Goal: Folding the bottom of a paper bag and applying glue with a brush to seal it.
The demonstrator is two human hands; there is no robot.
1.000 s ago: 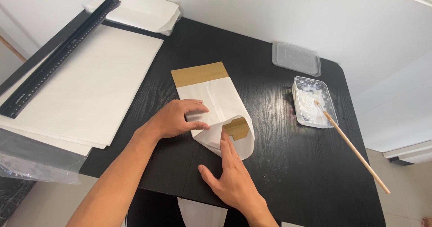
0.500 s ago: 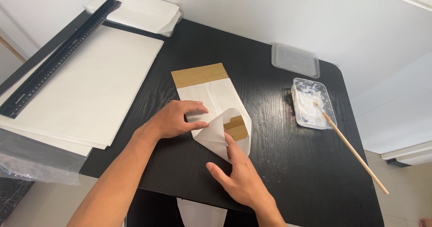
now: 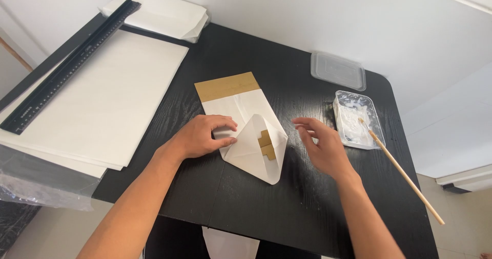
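The left hand (image 3: 202, 136) lies flat, fingers pressing the near folded end of the white paper bag with a brown kraft strip (image 3: 241, 123) onto the black wooden table (image 3: 287, 202). The right hand (image 3: 322, 146) hovers spread and empty just right of the fold (touching nothing), the bag's long axis running away from the person, so the left is nearer.

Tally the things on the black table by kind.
Folded paper bag: 1
Paper stacks: 2
Black ruler: 1
Clear tray of white paste: 1
Clear lid: 1
Wooden stick: 1
Total: 7
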